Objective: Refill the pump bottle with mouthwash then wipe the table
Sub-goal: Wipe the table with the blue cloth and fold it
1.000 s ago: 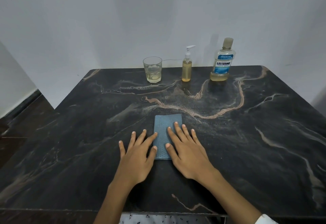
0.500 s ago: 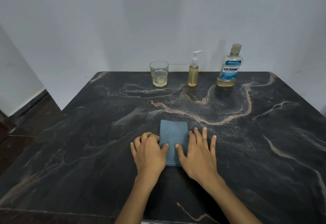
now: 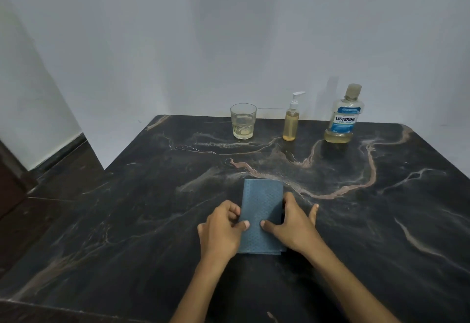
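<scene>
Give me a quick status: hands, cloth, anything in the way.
Both hands, left and right, pinch the folded blue cloth. Cloth flat on table. Nothing blocking.

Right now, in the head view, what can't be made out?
- Left hand fingertips: curled under the cloth edge, hidden.
- Right hand fingers: mostly hidden behind its own back.
- Mouthwash bottle small print: too small.
- Table near edge: cut off by the frame.

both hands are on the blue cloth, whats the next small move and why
Probably lift the blue cloth off the table. The left hand and right hand pinch its side edges, thumbs on top. The pump bottle stands capped and looks nearly full, so wiping seems next.
</scene>
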Action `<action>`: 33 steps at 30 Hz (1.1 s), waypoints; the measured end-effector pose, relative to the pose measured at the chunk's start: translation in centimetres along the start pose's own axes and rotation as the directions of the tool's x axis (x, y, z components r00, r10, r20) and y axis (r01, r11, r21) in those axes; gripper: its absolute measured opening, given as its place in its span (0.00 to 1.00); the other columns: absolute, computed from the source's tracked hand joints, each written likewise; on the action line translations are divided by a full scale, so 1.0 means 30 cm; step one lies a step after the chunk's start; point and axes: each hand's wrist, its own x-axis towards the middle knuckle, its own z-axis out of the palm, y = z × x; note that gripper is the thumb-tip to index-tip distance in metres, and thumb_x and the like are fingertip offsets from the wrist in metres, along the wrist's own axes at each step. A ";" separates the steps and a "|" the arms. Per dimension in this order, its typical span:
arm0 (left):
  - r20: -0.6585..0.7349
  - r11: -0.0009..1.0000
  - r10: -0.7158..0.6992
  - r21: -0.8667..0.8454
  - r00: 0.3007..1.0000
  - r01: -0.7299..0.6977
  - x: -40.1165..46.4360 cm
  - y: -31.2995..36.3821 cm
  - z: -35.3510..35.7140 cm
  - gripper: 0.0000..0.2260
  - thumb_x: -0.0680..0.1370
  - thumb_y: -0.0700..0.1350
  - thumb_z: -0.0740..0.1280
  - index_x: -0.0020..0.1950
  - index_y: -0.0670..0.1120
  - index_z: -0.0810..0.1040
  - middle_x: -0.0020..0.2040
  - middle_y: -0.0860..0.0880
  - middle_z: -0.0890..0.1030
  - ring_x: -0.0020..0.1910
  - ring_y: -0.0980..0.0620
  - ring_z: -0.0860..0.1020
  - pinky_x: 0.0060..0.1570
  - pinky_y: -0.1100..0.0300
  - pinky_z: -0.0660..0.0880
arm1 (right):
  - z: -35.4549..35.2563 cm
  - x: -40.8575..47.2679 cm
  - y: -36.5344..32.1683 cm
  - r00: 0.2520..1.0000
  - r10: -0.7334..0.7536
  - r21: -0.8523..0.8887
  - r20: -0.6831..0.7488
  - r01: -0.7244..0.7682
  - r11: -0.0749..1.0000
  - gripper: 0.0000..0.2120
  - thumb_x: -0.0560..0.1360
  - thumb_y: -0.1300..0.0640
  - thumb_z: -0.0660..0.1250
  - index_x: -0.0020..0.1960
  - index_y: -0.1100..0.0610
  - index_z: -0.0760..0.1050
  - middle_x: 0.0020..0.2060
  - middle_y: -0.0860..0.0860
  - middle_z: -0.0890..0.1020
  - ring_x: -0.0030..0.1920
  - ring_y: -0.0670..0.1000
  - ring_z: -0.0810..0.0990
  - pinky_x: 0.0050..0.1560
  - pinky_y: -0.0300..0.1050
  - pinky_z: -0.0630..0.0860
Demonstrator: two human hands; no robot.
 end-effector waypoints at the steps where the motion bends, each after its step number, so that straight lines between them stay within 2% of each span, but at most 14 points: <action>1: -0.015 1.000 0.006 -0.014 1.000 -0.006 0.008 -0.007 -0.009 0.13 0.70 0.48 0.74 0.38 0.55 0.69 0.38 0.58 0.76 0.38 0.64 0.74 0.51 0.57 0.65 | 0.001 0.009 -0.011 0.999 -0.021 -0.012 -0.025 0.021 1.000 0.22 0.70 0.46 0.70 0.53 0.49 0.59 0.50 0.43 0.76 0.62 0.46 0.72 0.68 0.55 0.28; 4: -0.063 0.999 0.044 0.023 0.997 -0.043 0.053 -0.035 -0.040 0.15 0.69 0.47 0.74 0.36 0.53 0.66 0.34 0.56 0.76 0.36 0.62 0.75 0.51 0.56 0.68 | 0.020 0.054 -0.059 0.987 -0.112 -0.081 -0.115 0.103 0.991 0.28 0.67 0.45 0.73 0.54 0.47 0.55 0.46 0.41 0.78 0.58 0.45 0.74 0.68 0.51 0.29; 7: -0.093 0.990 0.090 0.117 0.992 -0.079 0.135 -0.070 -0.078 0.15 0.71 0.47 0.72 0.33 0.52 0.65 0.30 0.56 0.74 0.33 0.61 0.73 0.49 0.57 0.63 | 0.059 0.135 -0.124 0.965 -0.190 -0.174 -0.179 0.159 0.972 0.31 0.66 0.44 0.73 0.55 0.47 0.54 0.42 0.40 0.77 0.55 0.46 0.77 0.69 0.53 0.36; 10: -0.127 0.975 0.134 0.192 0.983 -0.108 0.251 -0.111 -0.129 0.13 0.73 0.46 0.70 0.32 0.54 0.69 0.31 0.59 0.74 0.36 0.63 0.71 0.47 0.57 0.56 | 0.108 0.251 -0.204 0.952 -0.230 -0.222 -0.201 0.185 0.957 0.33 0.65 0.43 0.73 0.58 0.48 0.54 0.45 0.42 0.78 0.55 0.49 0.77 0.67 0.54 0.49; 14: -0.174 0.943 0.179 0.311 0.968 -0.118 0.431 -0.165 -0.207 0.08 0.74 0.47 0.68 0.38 0.56 0.71 0.37 0.59 0.77 0.46 0.56 0.73 0.45 0.56 0.54 | 0.194 0.419 -0.315 0.951 -0.220 -0.172 -0.219 0.184 0.968 0.36 0.66 0.45 0.73 0.61 0.48 0.51 0.48 0.45 0.80 0.54 0.51 0.78 0.60 0.51 0.58; 17: -0.193 0.919 0.205 0.374 0.960 -0.121 0.565 -0.207 -0.253 0.06 0.76 0.47 0.67 0.45 0.56 0.71 0.43 0.58 0.77 0.50 0.53 0.73 0.46 0.56 0.54 | 0.261 0.539 -0.390 0.951 -0.216 -0.157 -0.222 0.184 0.970 0.34 0.69 0.47 0.72 0.64 0.47 0.51 0.50 0.46 0.80 0.55 0.51 0.77 0.58 0.51 0.59; 22: -0.212 0.872 0.238 0.476 0.948 -0.112 0.789 -0.258 -0.287 0.06 0.78 0.47 0.64 0.53 0.55 0.73 0.51 0.54 0.80 0.52 0.50 0.72 0.47 0.55 0.56 | 0.337 0.739 -0.463 0.973 -0.161 -0.129 -0.166 0.140 0.982 0.24 0.72 0.44 0.67 0.64 0.43 0.61 0.57 0.47 0.78 0.60 0.52 0.71 0.60 0.52 0.57; 27: -0.181 0.808 0.266 0.577 0.947 -0.116 0.998 -0.274 -0.283 0.10 0.79 0.47 0.62 0.60 0.55 0.72 0.57 0.52 0.79 0.56 0.48 0.72 0.52 0.52 0.58 | 0.368 0.922 -0.504 0.984 -0.098 -0.125 -0.149 0.079 0.989 0.25 0.73 0.42 0.66 0.67 0.44 0.64 0.61 0.47 0.75 0.63 0.52 0.68 0.61 0.52 0.58; 33: -0.131 0.775 0.244 0.621 0.961 -0.112 1.156 -0.289 -0.277 0.15 0.80 0.46 0.60 0.66 0.57 0.70 0.61 0.52 0.75 0.60 0.47 0.69 0.58 0.47 0.60 | 0.370 1.047 -0.530 0.991 -0.037 -0.091 -0.128 0.026 0.996 0.25 0.73 0.41 0.66 0.67 0.44 0.66 0.63 0.48 0.73 0.64 0.54 0.66 0.63 0.54 0.59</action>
